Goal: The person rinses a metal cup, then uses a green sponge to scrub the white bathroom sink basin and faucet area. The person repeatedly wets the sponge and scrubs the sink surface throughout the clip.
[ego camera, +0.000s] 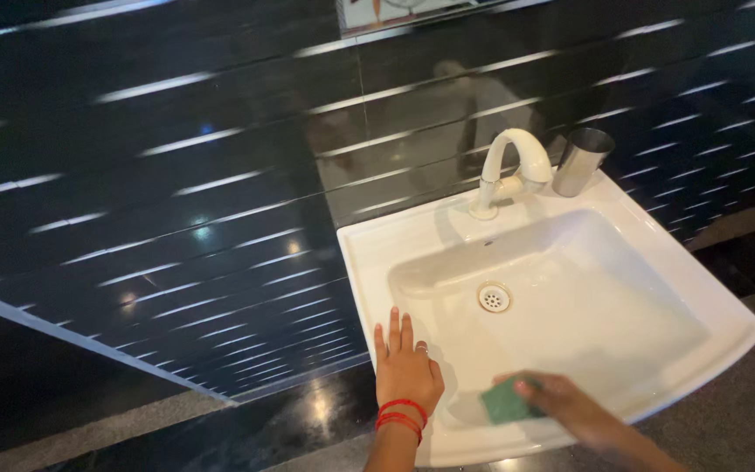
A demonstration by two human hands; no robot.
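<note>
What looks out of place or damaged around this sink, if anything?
Nothing stands out. The white sink looks whole and unstained, its drain clear. The tap and steel cup stand upright at the back rim. The left hand rests flat on the front rim; the right hand holds a green sponge.

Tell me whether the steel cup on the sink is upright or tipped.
Upright: the steel cup stands on the sink rim's back corner beside the faucet, open mouth up.

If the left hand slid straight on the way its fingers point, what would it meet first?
The left hand lies flat on the white sink rim, fingers pointing along the bare left edge toward the dark tiled wall. The way looks free up to that wall, though depth is hard to judge.
</note>
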